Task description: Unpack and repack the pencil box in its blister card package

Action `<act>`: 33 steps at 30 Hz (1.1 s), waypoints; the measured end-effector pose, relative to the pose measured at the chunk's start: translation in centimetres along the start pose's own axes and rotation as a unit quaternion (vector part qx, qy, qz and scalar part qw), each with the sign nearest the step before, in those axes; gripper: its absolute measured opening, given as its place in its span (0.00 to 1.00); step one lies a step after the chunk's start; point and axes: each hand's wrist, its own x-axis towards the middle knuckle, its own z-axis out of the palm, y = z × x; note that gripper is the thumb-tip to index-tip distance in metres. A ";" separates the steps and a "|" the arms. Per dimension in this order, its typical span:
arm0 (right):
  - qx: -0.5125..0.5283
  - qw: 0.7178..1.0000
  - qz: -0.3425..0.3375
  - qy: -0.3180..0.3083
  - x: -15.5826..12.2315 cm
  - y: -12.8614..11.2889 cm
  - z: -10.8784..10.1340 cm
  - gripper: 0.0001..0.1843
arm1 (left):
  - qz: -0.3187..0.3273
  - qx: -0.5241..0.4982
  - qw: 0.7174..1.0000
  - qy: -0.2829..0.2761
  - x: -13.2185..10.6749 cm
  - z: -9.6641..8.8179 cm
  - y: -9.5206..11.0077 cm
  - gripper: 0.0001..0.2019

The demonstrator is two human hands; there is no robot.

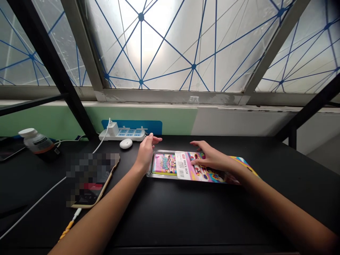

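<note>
Your right hand spread flat on pencil box, not gripping; your left hand open, raised just beside box's left end, near mouse

And up top, a wide window, its frosted panes webbed with blue lines, daylight blazing through the middle! Black metal bars slash across it, and below, a green wall turns white, meeting a black desk.
</note>
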 end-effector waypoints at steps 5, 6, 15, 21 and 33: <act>-0.074 0.994 -0.060 -0.055 4.2 -7.2 2.6 0.39 | 0.006 -0.011 1.000 -0.013 0.2 0.0 -0.3 0.25; -0.077 0.993 -0.070 -0.059 4.9 -8.4 3.3 0.38 | 0.011 -0.004 1.000 -0.022 0.3 0.0 -0.3 0.26; -0.093 0.992 -0.088 -0.015 3.5 -6.6 2.3 0.34 | 0.115 0.272 0.949 -0.105 -0.8 -0.4 -0.1 0.08; -0.012 1.000 -0.004 -0.018 -0.6 1.1 -1.1 0.28 | 0.176 0.455 0.857 -0.168 -1.9 0.3 0.1 0.12; -0.146 0.942 -0.166 0.254 -3.2 -1.5 -1.3 0.16 | 0.429 0.595 0.676 -0.065 -3.0 0.1 2.7 0.05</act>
